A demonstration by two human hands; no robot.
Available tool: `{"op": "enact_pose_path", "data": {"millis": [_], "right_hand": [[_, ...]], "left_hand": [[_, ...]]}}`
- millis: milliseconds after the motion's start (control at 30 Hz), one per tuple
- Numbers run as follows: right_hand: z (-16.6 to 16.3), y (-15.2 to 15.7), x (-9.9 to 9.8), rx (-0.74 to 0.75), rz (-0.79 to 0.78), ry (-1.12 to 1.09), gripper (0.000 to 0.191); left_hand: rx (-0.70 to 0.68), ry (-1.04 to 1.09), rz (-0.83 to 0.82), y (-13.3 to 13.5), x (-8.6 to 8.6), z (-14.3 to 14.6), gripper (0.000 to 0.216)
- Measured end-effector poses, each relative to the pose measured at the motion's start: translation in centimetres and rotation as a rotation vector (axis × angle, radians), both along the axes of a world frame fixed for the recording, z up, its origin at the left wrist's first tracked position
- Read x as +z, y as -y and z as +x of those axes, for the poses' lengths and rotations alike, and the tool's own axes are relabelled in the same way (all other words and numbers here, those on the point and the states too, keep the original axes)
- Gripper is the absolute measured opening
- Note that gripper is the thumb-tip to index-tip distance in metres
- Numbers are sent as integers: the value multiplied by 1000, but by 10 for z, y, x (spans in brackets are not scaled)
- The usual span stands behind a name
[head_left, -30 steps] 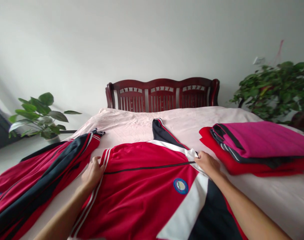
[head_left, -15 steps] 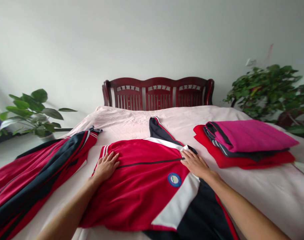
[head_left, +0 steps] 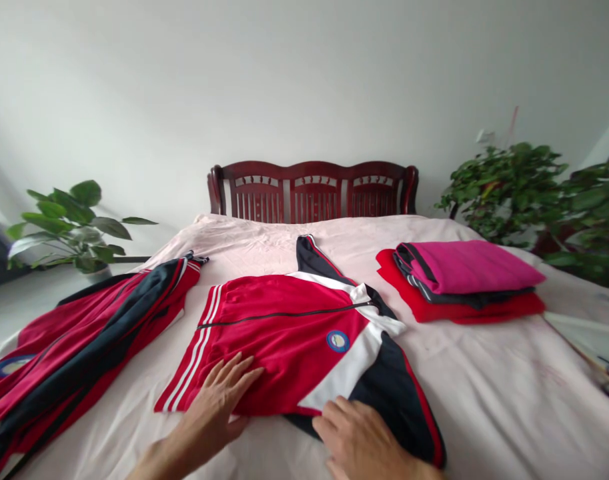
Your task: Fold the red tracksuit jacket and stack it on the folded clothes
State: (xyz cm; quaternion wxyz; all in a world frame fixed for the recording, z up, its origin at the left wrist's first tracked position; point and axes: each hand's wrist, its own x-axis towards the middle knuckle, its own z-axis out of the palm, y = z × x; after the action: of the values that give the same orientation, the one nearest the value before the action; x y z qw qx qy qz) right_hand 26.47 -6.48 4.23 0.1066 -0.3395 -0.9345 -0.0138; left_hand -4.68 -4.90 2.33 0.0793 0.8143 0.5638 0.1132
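Note:
A red, white and navy zip-up track jacket (head_left: pixel 279 353) lies front up on the bed, its hem with white stripes to the left and its white collar to the right. My left hand (head_left: pixel 221 397) rests on its near side close to the hem, fingers stretched and spread. At the near underarm, my right hand (head_left: pixel 361 437) has its fingers curled at the jacket's edge beside the navy sleeve. Its fingertips are partly hidden. One sleeve points toward the headboard; the other bends toward me. A round blue badge sits on the chest.
Another track jacket (head_left: pixel 94 333) lies lengthwise at the left. To the right is a stack of folded clothes, a magenta piece (head_left: pixel 477 267) on top and a red one (head_left: pixel 464 312) beneath. Behind stands a dark wooden headboard (head_left: pixel 317 193), with plants (head_left: pixel 79 227) on both sides.
My left hand has slid from the far hem toward the near side. My right hand has left the collar and come down to the near underarm. The hem now lies spread out flat.

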Motion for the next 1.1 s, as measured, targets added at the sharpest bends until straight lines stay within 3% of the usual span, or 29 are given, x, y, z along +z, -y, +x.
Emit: {"op": "enact_pose_path", "data": {"millis": [100,200,300,467,533,600,667,733,833,933,1000,1100], "right_hand": [[-15,6,-20,-61,202,113,25],[-21,1,-12,-94,152,89,21],[-13,-5,15,-57,-111,-76,24],[16,-22,50,192,-723,-491,16],[25,-33,49,113,-887,-641,9],[31,-45,36,-100,-945,-672,6],[35,-55,18,-294,-913,-606,5],[38,-63,2,-393,-839,-536,7],[43,-70,-6,-337,-802,-518,16],[57,-80,3,-312,-707,-604,32],[72,-88,9,-521,-501,-612,31],[95,-96,8,-875,-183,-440,32]], "left_hand": [[80,-46,39,1,-1,2,84],[100,-60,100,-3,0,1,77],[109,-36,102,-6,-1,-2,69],[86,4,139,-5,-8,-7,68],[33,8,190,-3,-10,-7,64],[-52,28,242,2,-10,-5,53],[-132,63,259,7,-8,-2,41],[-169,89,246,13,-5,1,36],[-145,74,206,18,-1,3,33],[-97,27,180,20,-1,4,27],[-90,11,175,21,-2,5,24],[-110,11,186,22,-6,5,30]]}}
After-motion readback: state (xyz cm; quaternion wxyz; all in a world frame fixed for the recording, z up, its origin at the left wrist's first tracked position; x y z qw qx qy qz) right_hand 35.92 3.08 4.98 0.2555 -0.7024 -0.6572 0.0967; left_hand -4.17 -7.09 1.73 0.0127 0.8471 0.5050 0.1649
